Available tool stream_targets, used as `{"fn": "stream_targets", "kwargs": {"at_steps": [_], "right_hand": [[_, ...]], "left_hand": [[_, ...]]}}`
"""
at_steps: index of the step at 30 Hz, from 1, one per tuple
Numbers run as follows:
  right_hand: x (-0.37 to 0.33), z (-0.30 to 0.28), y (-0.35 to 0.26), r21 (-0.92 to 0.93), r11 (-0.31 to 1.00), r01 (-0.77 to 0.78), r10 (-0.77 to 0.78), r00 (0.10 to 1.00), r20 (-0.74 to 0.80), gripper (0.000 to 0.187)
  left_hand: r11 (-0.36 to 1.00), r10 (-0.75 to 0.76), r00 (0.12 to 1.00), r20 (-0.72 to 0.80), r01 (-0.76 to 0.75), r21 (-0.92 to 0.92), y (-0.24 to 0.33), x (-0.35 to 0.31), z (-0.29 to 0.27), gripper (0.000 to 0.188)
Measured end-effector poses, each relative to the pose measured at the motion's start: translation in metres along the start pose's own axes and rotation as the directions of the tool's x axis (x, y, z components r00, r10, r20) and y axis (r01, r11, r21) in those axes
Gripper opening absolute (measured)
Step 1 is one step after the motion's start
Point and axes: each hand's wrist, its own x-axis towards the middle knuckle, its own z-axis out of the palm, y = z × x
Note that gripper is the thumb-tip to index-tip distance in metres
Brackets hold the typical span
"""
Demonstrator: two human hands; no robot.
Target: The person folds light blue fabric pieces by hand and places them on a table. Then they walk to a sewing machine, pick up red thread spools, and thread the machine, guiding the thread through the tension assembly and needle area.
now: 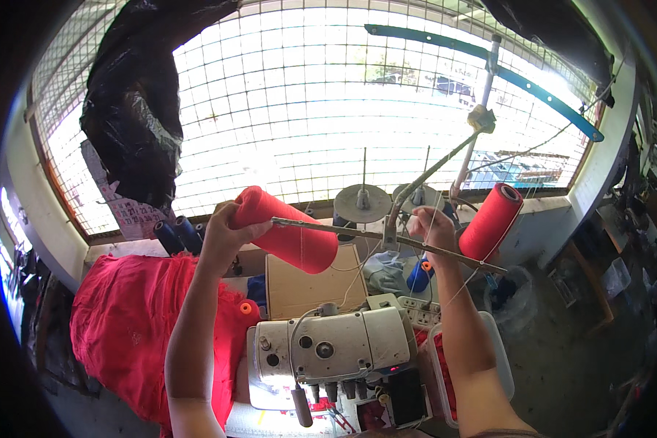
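Note:
My left hand (226,232) is closed around the wide end of a large red cone of thread (293,237), tilted above the sewing machine (328,344). A worn crossbar (358,232) of the thread stand passes in front of the cone. Behind that bar, right of its joint, my right hand (436,228) is raised with its fingers drawn together; whatever they pinch is too small to make out. Thin threads run down near this hand. A second red thread cone (491,219) leans on the stand at the right. Between my hands is a bare round spool plate (363,203) with an upright pin.
Red fabric (135,328) is heaped left of the machine. A cardboard box (314,281) lies behind it, and a clear plastic bin (500,350) with red pieces stands to its right. A wire-mesh window (292,109) spans the back. Dark thread cones (175,235) stand by the sill.

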Motion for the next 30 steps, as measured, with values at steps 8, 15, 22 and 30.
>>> {"fn": "stream_targets", "kwargs": {"at_steps": [8, 15, 22, 30], "right_hand": [[-0.025, -0.023, -0.039, -0.347, 0.933, 0.096, -0.115, 0.993, -0.034, 0.018], [-0.024, -0.034, -0.062, -0.407, 0.909, 0.086, -0.12, 0.991, -0.057, 0.019], [-0.025, -0.035, -0.069, -0.443, 0.893, 0.078, -0.113, 0.992, -0.055, 0.022], [-0.003, -0.036, -0.062, -0.332, 0.942, 0.048, -0.093, 0.988, -0.122, 0.023]], "left_hand": [[0.958, -0.011, 0.98, 0.2, 0.068, -0.278, -0.019, 0.011, 0.054, 0.034], [0.899, 0.013, 0.97, 0.244, 0.096, -0.428, 0.016, 0.039, 0.114, 0.043], [0.902, 0.4, 0.916, -0.04, -0.401, -0.162, 0.041, 0.091, 0.137, 0.045], [0.882, 0.269, 0.963, -0.019, -0.255, -0.395, 0.07, 0.128, 0.146, 0.036]]}}
